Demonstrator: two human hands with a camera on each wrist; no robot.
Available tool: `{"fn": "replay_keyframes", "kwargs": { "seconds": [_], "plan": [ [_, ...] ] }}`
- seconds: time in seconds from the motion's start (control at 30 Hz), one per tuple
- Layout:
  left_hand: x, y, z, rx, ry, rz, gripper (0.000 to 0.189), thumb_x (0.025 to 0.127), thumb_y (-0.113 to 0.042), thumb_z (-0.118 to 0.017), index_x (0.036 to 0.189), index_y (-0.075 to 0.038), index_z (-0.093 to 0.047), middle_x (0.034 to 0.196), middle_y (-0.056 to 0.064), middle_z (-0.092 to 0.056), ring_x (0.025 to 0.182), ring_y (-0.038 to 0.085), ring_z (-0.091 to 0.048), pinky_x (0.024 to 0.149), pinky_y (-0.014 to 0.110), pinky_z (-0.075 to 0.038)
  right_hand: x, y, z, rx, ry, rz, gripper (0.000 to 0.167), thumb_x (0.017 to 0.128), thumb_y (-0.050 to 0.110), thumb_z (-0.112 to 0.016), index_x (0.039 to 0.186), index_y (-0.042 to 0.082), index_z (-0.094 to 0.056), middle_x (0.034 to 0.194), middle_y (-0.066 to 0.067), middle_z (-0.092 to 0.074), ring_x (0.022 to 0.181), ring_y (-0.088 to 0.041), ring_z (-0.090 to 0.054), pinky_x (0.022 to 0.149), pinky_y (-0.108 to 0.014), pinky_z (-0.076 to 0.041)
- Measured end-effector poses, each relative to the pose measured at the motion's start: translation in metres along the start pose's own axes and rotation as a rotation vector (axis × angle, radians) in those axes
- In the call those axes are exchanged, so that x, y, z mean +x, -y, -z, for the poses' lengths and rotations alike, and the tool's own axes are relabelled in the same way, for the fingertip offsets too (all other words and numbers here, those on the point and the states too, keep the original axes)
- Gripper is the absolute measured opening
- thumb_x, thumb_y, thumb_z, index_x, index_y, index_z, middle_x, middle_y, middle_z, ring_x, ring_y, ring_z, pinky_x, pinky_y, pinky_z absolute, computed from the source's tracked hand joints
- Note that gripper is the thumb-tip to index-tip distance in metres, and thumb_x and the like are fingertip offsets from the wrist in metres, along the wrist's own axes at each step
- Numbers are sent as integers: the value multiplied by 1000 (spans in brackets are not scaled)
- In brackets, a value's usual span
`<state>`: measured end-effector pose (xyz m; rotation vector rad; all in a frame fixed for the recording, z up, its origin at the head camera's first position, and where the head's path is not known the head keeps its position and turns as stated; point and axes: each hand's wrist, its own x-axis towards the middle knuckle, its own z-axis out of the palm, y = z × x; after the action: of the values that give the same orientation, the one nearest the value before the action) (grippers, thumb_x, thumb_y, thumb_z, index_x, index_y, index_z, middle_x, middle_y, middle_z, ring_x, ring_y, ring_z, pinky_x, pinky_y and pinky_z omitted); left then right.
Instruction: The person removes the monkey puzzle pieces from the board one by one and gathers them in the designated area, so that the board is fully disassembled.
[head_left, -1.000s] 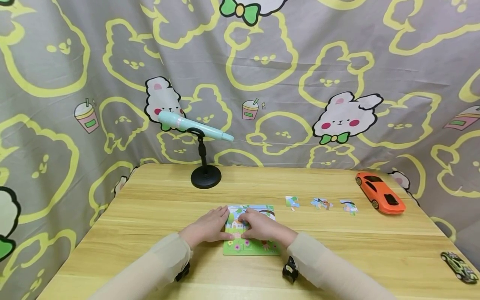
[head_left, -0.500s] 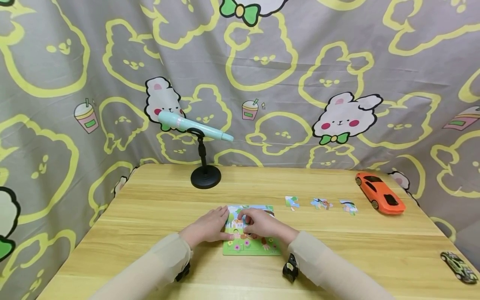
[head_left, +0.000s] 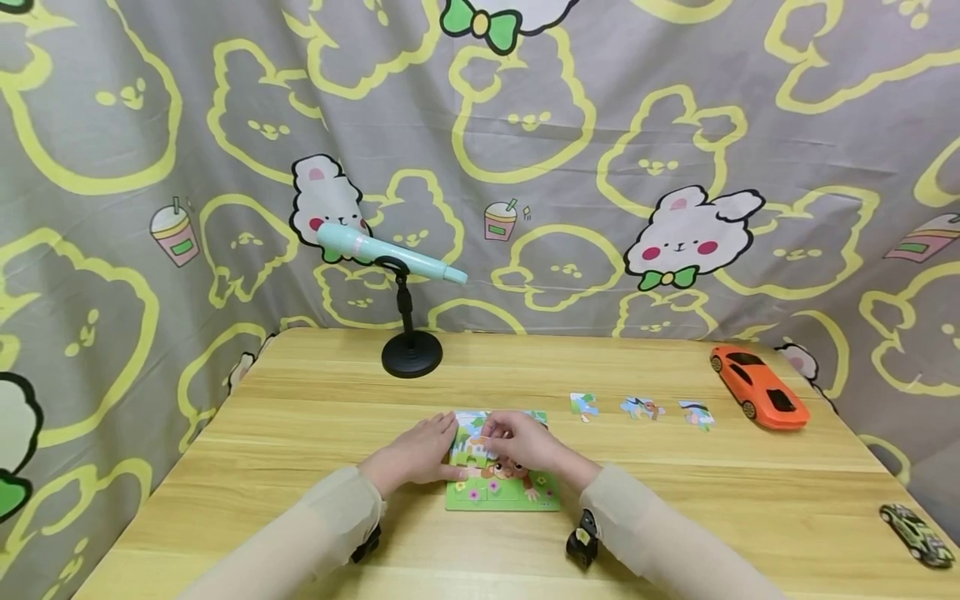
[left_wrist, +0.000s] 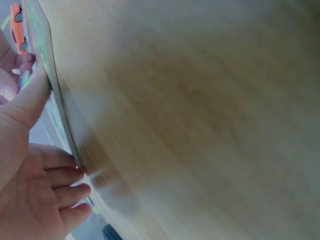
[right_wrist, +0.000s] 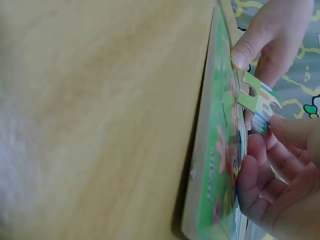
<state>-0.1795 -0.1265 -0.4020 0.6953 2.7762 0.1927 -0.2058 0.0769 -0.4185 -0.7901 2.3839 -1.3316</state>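
A puzzle board (head_left: 501,502) with a green garden picture lies on the wooden table. My left hand (head_left: 417,452) rests at its left edge, fingers extended along the side and thumb (left_wrist: 35,92) on top of the board. Between thumb and fingers my right hand (head_left: 525,442) pinches a puzzle piece (right_wrist: 258,102) with part of a house on it. In the right wrist view this piece is tilted up from the board's surface. My right hand covers part of the board's upper right in the head view.
Three loose puzzle pieces, among them a brown-and-blue one (head_left: 642,407), lie right of the board. Farther right are an orange toy car (head_left: 759,387) and a small camouflage car (head_left: 917,535). A mint microphone (head_left: 390,252) stands on a black stand (head_left: 412,353) at the back.
My right hand has lifted the house piece out of the board, tilting it up and exposing more of the picture around it. My left hand has stayed in place.
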Motion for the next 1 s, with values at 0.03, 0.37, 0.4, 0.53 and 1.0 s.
{"fn": "replay_keyframes", "kwargs": {
  "seconds": [0.03,0.37,0.4,0.53,1.0],
  "plan": [
    [0,0,0,-1,1,-2,83,85,-49,-59,138,8,-32,145,22,-25,134,34,-22,108,43,-20,-1,0,2,4,-11,0,4,92,10,-57,91,7,-60,77,-1,-55,58,-15,-51,45,-23,-42],
    [-1,0,0,22,-1,-5,82,85,-49,-59,138,8,-32,146,21,-25,134,33,-21,108,42,-20,-26,3,49,79,-112,2,9,91,11,-59,95,4,-62,81,-12,-60,73,-30,-57,65,-48,-51],
    [-1,0,0,21,-1,-4,82,85,-49,-59,138,8,-32,146,21,-25,134,33,-21,108,42,-20,-29,1,53,74,-119,-4,10,91,12,-59,95,3,-62,81,-12,-60,73,-31,-57,65,-48,-51],
    [-1,-1,1,9,1,-7,82,85,-48,-59,138,9,-32,146,22,-25,134,34,-21,108,42,-20,-45,-11,71,61,-147,-44,13,91,11,-59,96,0,-62,80,-11,-60,75,-33,-58,66,-46,-51],
    [-3,-1,1,20,8,-4,82,86,-48,-58,138,8,-32,146,21,-25,134,34,-21,108,43,-20,-86,-53,109,-54,-225,-103,13,90,10,-60,93,-2,-63,69,-5,-58,58,-23,-51,49,-27,-44]
  ]
}}
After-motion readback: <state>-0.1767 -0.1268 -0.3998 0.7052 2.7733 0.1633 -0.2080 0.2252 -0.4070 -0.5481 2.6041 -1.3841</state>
